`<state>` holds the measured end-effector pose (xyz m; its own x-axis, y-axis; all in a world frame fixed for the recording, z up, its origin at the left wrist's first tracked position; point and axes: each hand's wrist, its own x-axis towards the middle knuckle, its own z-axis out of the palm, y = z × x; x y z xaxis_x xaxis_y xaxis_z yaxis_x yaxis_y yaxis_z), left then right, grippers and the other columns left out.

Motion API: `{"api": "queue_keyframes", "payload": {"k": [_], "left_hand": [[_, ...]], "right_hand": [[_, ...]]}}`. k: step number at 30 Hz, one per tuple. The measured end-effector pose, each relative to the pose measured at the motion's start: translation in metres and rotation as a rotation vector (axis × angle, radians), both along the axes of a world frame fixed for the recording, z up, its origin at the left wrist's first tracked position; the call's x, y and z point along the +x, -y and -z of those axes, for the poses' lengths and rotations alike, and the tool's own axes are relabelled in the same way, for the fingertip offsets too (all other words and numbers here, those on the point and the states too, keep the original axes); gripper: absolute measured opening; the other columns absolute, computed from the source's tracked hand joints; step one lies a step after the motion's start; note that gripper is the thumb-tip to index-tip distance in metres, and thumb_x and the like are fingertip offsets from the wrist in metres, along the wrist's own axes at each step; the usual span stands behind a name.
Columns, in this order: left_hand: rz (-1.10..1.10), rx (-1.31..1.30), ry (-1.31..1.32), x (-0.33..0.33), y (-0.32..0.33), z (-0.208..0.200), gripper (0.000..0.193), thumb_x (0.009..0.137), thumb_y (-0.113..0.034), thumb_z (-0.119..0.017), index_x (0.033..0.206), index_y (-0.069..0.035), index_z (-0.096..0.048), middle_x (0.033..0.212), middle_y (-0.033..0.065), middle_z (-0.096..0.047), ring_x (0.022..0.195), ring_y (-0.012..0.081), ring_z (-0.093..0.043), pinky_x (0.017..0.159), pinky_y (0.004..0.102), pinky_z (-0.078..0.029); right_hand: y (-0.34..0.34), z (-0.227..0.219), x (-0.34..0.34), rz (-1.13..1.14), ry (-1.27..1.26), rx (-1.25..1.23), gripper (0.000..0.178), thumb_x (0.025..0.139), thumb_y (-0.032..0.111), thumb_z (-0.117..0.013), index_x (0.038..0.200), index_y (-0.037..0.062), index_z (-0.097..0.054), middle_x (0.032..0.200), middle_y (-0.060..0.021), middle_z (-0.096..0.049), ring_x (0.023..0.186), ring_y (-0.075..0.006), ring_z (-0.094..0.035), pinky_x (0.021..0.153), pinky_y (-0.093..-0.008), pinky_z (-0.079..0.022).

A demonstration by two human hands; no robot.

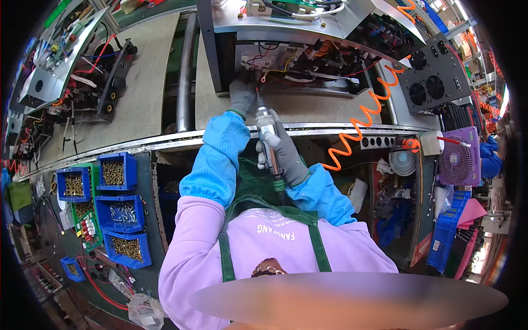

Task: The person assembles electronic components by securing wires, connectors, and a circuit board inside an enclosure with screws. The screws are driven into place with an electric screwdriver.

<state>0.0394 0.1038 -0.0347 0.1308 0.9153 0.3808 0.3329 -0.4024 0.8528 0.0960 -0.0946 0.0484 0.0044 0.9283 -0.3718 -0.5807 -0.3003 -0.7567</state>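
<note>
A power screwdriver (265, 124) with a metal body is gripped in my right hand (287, 151), which wears a grey glove. Its thin bit points away from me, into the open side of a metal equipment housing (211, 60). My left hand (241, 98), also grey-gloved, reaches into the lower left of that housing beside the bit. The left fingers are in shadow, so their grip is hidden. Just above the bit, wires and a small ring terminal (263, 79) show by a white panel. Whether the bit touches a screw is too small to see.
Blue bins (120, 213) of screws stand at the left. Another opened unit (82, 77) sits on the far-left conveyor. A coiled orange air hose (352, 132) hangs to the right. A dark fan panel (434, 77) and a purple fan (457, 157) are farther right.
</note>
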Motion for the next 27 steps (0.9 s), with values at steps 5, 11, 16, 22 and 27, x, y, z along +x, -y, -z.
{"api": "queue_keyframes", "payload": {"k": [5, 11, 16, 22, 27], "left_hand": [[-0.009, 0.057, -0.001, 0.001, -0.005, 0.008, 0.028, 0.080, -0.021, -0.052, 0.103, -0.007, -0.061, 0.092, 0.0216, -0.061, 0.085, 0.0395, -0.059, 0.072, 0.0442, -0.048], [0.055, -0.106, 0.109, 0.006, 0.002, -0.005, 0.030, 0.080, -0.019, -0.052, 0.108, -0.008, -0.060, 0.096, 0.0210, -0.062, 0.087, 0.0386, -0.060, 0.073, 0.0433, -0.049], [-0.096, 0.139, 0.077, 0.000, 0.008, 0.002, 0.030, 0.078, -0.018, -0.056, 0.105, -0.007, -0.061, 0.099, 0.0187, -0.062, 0.090, 0.0369, -0.059, 0.077, 0.0425, -0.049], [0.062, 0.084, -0.639, 0.016, 0.030, -0.039, 0.031, 0.078, -0.034, -0.056, 0.097, -0.011, -0.064, 0.094, 0.0147, -0.062, 0.086, 0.0328, -0.061, 0.077, 0.0417, -0.050], [0.055, -0.086, -0.372, 0.024, 0.020, -0.038, 0.034, 0.081, -0.036, -0.058, 0.102, -0.010, -0.063, 0.100, 0.0155, -0.063, 0.089, 0.0328, -0.061, 0.077, 0.0387, -0.049]], "right_hand": [[0.000, -0.002, 0.002, -0.021, 0.104, -0.003, 0.076, 0.085, 0.016, -0.058, 0.144, 0.0255, -0.011, 0.075, -0.0098, -0.053, 0.050, -0.0158, -0.054, 0.044, -0.0308, -0.050], [0.002, -0.001, 0.006, -0.040, 0.138, 0.027, 0.078, 0.083, 0.028, -0.058, 0.145, 0.0255, -0.009, 0.078, -0.0112, -0.053, 0.054, -0.0166, -0.056, 0.046, -0.0312, -0.051], [0.031, -0.041, 0.025, -0.208, 0.235, -0.045, 0.089, 0.074, 0.044, -0.063, 0.144, 0.0260, -0.011, 0.080, -0.0098, -0.052, 0.055, -0.0149, -0.056, 0.047, -0.0291, -0.050], [0.071, -0.008, 0.055, -0.092, -0.125, 0.139, 0.096, 0.071, 0.038, -0.067, 0.145, 0.0235, -0.008, 0.079, -0.0127, -0.053, 0.052, -0.0173, -0.057, 0.057, -0.0356, -0.055], [0.077, -0.004, 0.060, -0.066, -0.160, 0.126, 0.094, 0.072, 0.037, -0.067, 0.145, 0.0230, -0.008, 0.079, -0.0128, -0.053, 0.053, -0.0169, -0.057, 0.058, -0.0359, -0.055]]}}
